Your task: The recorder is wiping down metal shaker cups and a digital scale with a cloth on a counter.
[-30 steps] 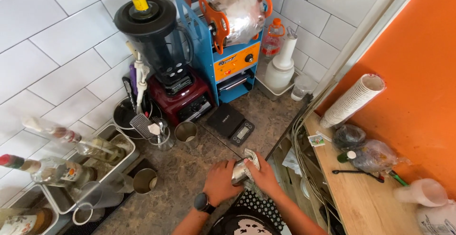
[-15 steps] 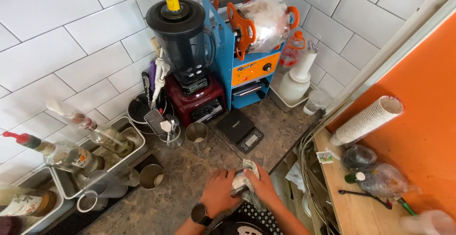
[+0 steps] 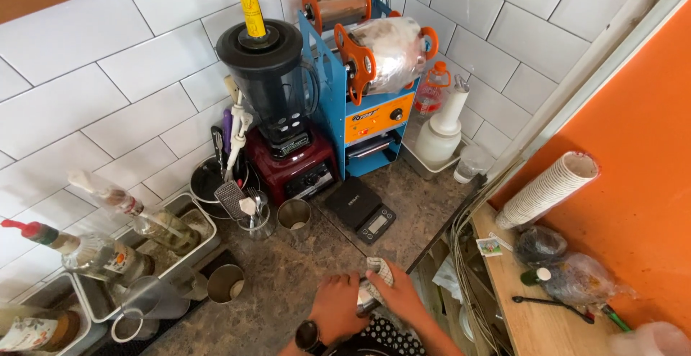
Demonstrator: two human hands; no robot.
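We record the near edge of the counter first. Our left hand [image 3: 337, 305], a watch [image 3: 309, 336] at its wrist, is curled with the fingers closed around a small shiny metal cup [image 3: 366, 300], which sits between the two hands at the near middle of the stone counter [image 3: 288, 284]. Our right hand [image 3: 400, 300] is also closed, pressing a pale checked cloth [image 3: 379, 269] against the far side of the same cup. Whether the cup rests on the counter or is lifted we cannot tell.

Left to right across the scene: at the far left, steel trays [image 3: 191, 215] hold bottles with pour spouts, and a steel cup [image 3: 225, 282] stands just right of them, near the left hand. Farther back are a utensil holder [image 3: 253, 215], another steel cup [image 3: 294, 215], the red-based blender [image 3: 277, 111] and the blue cup-sealing machine [image 3: 360, 82] against the tiled wall. A black scale [image 3: 361, 208] lies just beyond the hands.

Open counter shows between the steel cup and the left hand, and from the hands out to the scale. To the right the counter ends in an edge close beside the right hand; beyond it cables [image 3: 468, 255] hang, then a wooden shelf [image 3: 518, 320] with a stack of paper cups [image 3: 547, 189].
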